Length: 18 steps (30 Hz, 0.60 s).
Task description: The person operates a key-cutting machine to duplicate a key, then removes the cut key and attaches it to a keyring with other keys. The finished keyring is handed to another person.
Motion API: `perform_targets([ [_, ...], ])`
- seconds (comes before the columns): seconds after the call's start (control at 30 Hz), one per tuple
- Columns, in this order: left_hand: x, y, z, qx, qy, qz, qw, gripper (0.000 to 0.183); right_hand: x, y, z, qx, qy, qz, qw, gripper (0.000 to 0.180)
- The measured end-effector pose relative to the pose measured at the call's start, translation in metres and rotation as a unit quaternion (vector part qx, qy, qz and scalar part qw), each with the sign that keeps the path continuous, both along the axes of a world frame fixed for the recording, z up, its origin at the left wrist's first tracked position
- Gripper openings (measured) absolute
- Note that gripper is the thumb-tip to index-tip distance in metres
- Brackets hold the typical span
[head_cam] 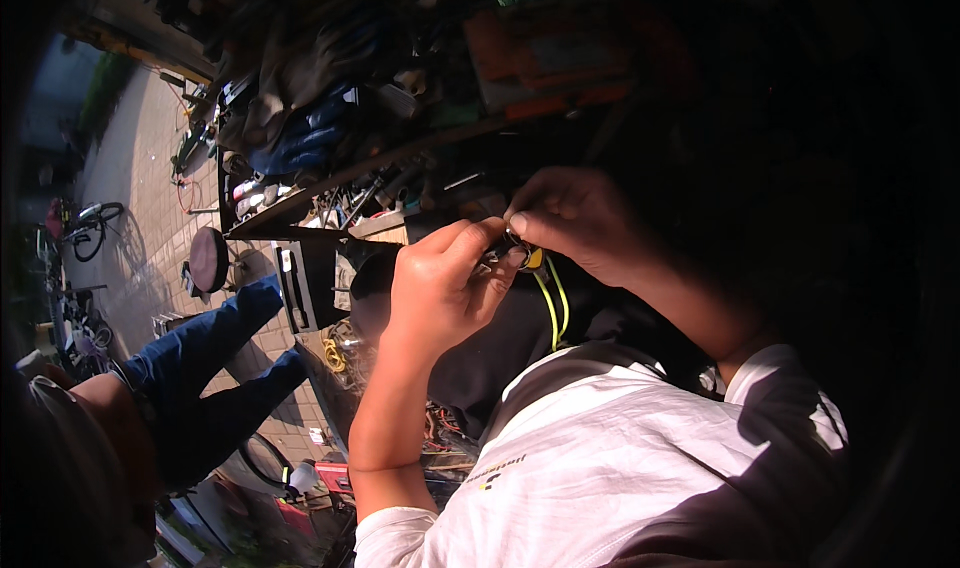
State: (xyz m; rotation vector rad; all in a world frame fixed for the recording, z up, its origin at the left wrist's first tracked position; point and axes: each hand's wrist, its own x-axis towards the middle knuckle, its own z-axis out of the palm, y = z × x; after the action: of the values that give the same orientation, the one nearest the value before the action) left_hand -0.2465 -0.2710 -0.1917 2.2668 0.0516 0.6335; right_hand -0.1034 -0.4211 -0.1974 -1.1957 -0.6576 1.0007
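My left hand [457,271] and my right hand [574,226] meet in front of my chest, fingertips close together. Between them is a metal key ring [527,256] with a yellow tag [535,259] and a small dark item, perhaps a key, at my left fingers. My left thumb and fingers pinch the dark item and the ring's side. The thumb and forefinger of my right hand grip the top of the ring. A bright yellow-green cord [559,301] hangs below the tag over my dark trousers or apron. The fingers hide much of the small parts.
A metal-edged workbench [315,193] holds tools, blue gloves [300,144] and an orange case [555,65], partly in deep shadow. At the left stand a person in blue jeans [202,343] and a round stool [208,259]. A bicycle [94,230] is farther off on the paving.
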Motion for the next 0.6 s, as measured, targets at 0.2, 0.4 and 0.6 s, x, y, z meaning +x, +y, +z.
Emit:
perform_targets([
  [0.2,-0.002,0.002,0.008,-0.087,0.035,-0.005,0.996,0.017,-0.004,-0.003,-0.006,0.067,-0.163,-0.009,0.984,0.024],
  [0.4,-0.002,0.004,0.009,-0.117,0.086,-0.075,0.987,0.021,0.023,-0.005,-0.013,0.14,-0.36,0.038,0.922,0.036],
  [0.6,-0.001,-0.01,-0.006,0.007,0.002,-0.033,0.999,0.032,0.015,-0.012,-0.013,0.109,-0.361,-0.009,0.926,0.033],
])
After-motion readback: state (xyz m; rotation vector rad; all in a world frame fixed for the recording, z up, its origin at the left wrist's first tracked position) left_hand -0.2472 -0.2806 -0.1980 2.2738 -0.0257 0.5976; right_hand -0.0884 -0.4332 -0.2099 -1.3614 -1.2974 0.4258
